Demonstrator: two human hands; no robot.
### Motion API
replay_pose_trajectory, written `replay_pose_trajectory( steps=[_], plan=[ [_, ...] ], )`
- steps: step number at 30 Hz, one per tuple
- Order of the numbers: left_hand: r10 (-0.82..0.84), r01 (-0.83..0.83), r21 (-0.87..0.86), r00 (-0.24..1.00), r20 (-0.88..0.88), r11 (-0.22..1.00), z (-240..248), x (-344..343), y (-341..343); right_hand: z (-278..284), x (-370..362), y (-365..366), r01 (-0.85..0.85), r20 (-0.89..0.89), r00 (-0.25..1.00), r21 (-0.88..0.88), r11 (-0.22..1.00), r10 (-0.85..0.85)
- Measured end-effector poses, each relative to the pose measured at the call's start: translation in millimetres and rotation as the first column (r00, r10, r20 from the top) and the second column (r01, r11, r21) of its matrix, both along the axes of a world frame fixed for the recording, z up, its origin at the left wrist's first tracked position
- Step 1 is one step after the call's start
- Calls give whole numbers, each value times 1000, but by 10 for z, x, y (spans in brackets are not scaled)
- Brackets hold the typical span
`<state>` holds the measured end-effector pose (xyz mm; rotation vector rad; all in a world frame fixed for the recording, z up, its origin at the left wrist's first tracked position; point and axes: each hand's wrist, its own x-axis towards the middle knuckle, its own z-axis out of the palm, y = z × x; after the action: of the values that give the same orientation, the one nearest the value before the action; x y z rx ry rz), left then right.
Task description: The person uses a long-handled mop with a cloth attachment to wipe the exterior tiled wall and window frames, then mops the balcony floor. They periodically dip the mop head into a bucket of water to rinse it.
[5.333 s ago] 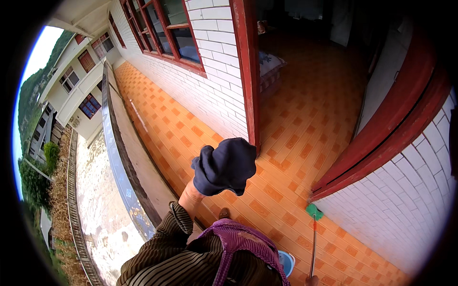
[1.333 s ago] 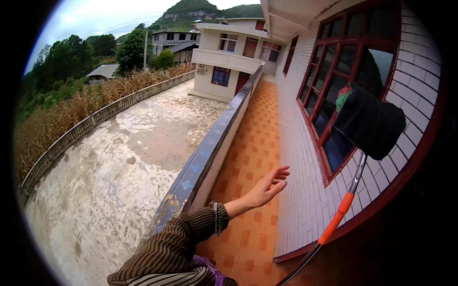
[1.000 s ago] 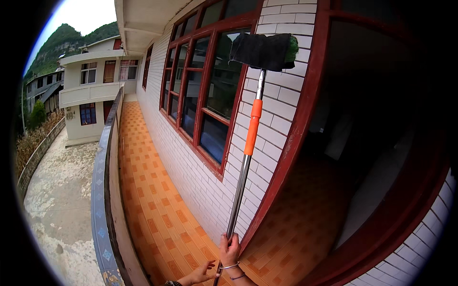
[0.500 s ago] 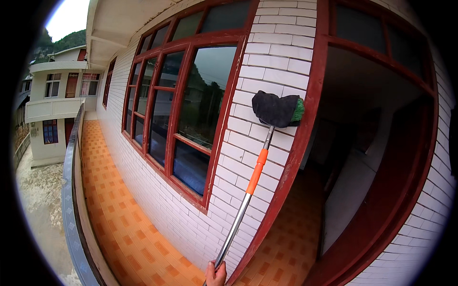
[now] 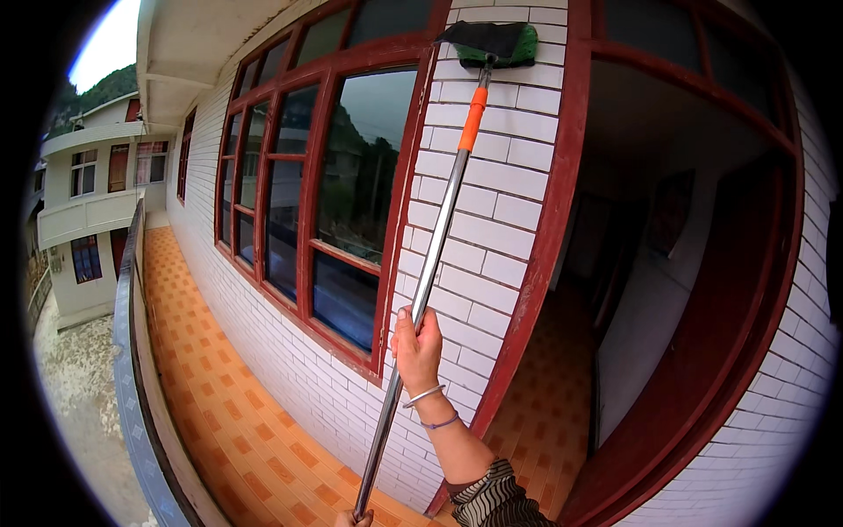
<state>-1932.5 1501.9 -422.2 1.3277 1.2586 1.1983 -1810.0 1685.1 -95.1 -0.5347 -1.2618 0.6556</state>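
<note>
A long-handled brush (image 5: 452,189) slants up the wall, its silver pole fitted with an orange sleeve. At its top, the green bristle head (image 5: 520,48) is partly covered by a dark cloth (image 5: 483,38) and rests against the white tiles between window and doorway. My right hand (image 5: 418,344), with a bangle and a thin band at the wrist, is wrapped round the middle of the pole. Low at the picture's bottom edge, my left hand (image 5: 354,519) grips the pole's lower part; most of that hand is cut off.
Red-framed windows (image 5: 307,202) lie left of the brush, and a red-framed doorway (image 5: 549,255) stands open on the right. Orange floor tiles (image 5: 228,413) run along the balcony beside a railing (image 5: 132,351). Another building (image 5: 97,189) stands beyond.
The brush head has slid up the wall and slightly left, with the pole rising. My right hand and forearm have come up into view, and my left hand now shows at the bottom.
</note>
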Motion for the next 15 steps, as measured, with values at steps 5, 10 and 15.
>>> replay_pose_trajectory(
  steps=[5, 10, 15],
  plan=[
    [-32, 30, -59, 998, -45, 998, -622, -256, -279, -795, 31, -615, -40, -96, 995, -71, 997, 33],
    [-1, -1, -66, 1000, -29, 998, -502, -244, -336, -984, 42, -882, -37, -104, 994, -166, 985, 20],
    [-40, 40, 14, 999, -26, 999, -98, -88, -304, -799, -256, -561, -112, -60, 993, -109, 988, 106]
  ],
)
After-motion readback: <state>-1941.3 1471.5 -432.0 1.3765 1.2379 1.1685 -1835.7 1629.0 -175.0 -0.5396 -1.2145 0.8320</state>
